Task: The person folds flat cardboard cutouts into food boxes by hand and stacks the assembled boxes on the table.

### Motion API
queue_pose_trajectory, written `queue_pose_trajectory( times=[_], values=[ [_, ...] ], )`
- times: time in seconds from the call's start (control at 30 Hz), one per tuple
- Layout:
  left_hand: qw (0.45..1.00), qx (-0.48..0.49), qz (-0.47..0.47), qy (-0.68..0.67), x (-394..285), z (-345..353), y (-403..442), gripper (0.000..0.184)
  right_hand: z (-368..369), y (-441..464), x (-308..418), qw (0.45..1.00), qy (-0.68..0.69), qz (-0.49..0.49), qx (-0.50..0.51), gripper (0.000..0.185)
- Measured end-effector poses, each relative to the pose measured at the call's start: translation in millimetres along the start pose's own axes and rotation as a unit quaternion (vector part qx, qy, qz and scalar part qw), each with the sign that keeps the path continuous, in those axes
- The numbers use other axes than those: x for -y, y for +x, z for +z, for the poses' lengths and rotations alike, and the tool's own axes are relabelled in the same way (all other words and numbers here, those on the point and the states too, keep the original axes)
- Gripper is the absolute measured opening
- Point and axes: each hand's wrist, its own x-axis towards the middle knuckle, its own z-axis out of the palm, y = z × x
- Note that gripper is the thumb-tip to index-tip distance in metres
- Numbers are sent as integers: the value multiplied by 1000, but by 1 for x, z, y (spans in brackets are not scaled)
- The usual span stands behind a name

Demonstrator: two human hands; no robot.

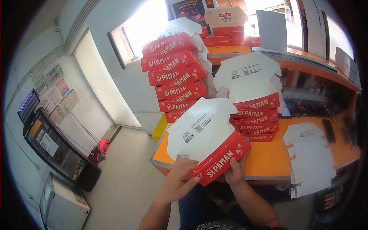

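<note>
The left hand (178, 180) is clamped on the left end of the red box (218, 161), its thumb against the printed front wall and its fingers by the corner where the lid (199, 126) begins. The right hand (237, 172) grips the box's other end, thumb on the front, the remaining fingers mostly hidden. The box sits between both palms, tilted, by the near edge of the orange surface (264, 165); whether its underside touches there is hard to tell.

The likeliest trouble is at the box's left corner: if its folds are not fully tucked, a loosened left grip could let the wall spring out. Too hard a squeeze from the thumbs could crease the thin card. The open lid fans out past the box's far side, so a careless swing could knock the shorter stack (255, 126) just beyond it, or bend a flap. To the right of the box lie flat cardboard sheets (310, 161), overhanging the near edge, where a brush could slide them off. Farther beyond the box, the taller stack (174, 76) looks uneven, and a bump might topple it.
</note>
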Motion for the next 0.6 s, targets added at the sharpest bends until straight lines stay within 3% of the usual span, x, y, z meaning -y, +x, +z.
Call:
queue_pose_trajectory(
  times=[0.17,0.3,0.4,0.53,0.6],
  values=[
    [991,-22,6,133,16,-8,-9,19,-12,0,-14,1000,-19,-16,-6,88],
    [980,-43,26,193,28,-12,-14,21,-23,7,-12,951,-309,-13,17,82],
    [977,-43,22,208,30,-16,-16,14,-11,5,-2,961,-271,54,24,88],
    [975,-32,25,218,38,-16,-16,12,-20,5,-7,944,-311,43,103,83],
    [976,-33,29,213,41,-17,-16,13,-13,5,3,890,-435,-5,138,76]
  ],
)
